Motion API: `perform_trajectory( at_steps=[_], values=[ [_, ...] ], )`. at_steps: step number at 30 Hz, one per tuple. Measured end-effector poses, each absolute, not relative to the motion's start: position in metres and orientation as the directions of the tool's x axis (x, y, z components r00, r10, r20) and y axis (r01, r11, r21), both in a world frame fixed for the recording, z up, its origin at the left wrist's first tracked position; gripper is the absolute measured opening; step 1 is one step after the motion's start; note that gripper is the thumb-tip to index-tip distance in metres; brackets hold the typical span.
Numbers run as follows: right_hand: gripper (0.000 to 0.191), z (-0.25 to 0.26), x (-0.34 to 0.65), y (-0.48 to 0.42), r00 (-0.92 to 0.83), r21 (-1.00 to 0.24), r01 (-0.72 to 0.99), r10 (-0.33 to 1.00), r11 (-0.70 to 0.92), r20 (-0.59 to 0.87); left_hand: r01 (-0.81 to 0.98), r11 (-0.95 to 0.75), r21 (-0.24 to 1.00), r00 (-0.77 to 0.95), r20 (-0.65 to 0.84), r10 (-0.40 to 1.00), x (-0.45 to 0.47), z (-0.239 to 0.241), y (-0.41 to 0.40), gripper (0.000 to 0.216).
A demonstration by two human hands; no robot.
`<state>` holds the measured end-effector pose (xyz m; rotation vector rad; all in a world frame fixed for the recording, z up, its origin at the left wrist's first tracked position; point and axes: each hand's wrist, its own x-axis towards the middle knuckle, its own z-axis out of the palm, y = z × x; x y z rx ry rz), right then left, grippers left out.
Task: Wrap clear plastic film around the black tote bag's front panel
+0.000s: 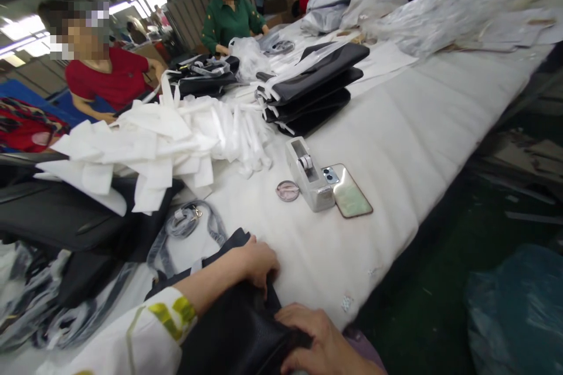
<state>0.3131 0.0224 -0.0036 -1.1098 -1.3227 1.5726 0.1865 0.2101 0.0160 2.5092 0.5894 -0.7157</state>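
A black bag, leather-like and slightly creased, lies at the near edge of the white-covered table. My left hand is curled over its far side, the fingertips hidden in the dark folds. Lower down, my right hand grips the bag's near right edge, thumb and fingers on either side. A wrapped strap with a metal clasp lies coiled just left of the bag. Beyond my hands are a tape dispenser, a small roll of tape and a phone leaning against the dispenser.
White paper or fabric strips are heaped on the left, over more black bags. Further back stands a stack of black bags. Clear plastic covers the far right. Two people, one in a red shirt, work across the table.
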Motion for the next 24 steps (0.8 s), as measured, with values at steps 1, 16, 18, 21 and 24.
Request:
perform_trajectory(
  at_steps=[1,16,18,21,24],
  values=[
    [0.044,-0.008,0.314,0.020,-0.263,-0.988,-0.006,0.953,-0.155,-0.148,0.504,-0.821,0.268,0.753,-0.602,0.265,0.191,0.013,0.204,0.022],
    [0.072,-0.030,0.322,0.001,-0.356,-0.954,0.297,0.921,-0.051,-0.160,0.451,-0.882,0.135,0.746,-0.599,0.290,0.161,0.031,0.209,0.029],
    [0.070,-0.033,0.322,0.001,-0.343,-0.965,0.263,0.934,-0.002,-0.096,0.465,-0.872,0.151,0.739,-0.608,0.289,0.165,0.021,0.210,0.029],
    [0.080,-0.037,0.309,0.003,-0.282,-0.976,0.216,0.958,0.011,-0.051,0.476,-0.863,0.169,0.735,-0.616,0.284,0.168,0.013,0.213,0.029],
    [0.088,-0.047,0.287,0.002,-0.338,-0.980,0.179,0.941,0.088,0.023,0.477,-0.857,0.192,0.746,-0.604,0.280,0.174,0.008,0.217,0.027]
  ],
)
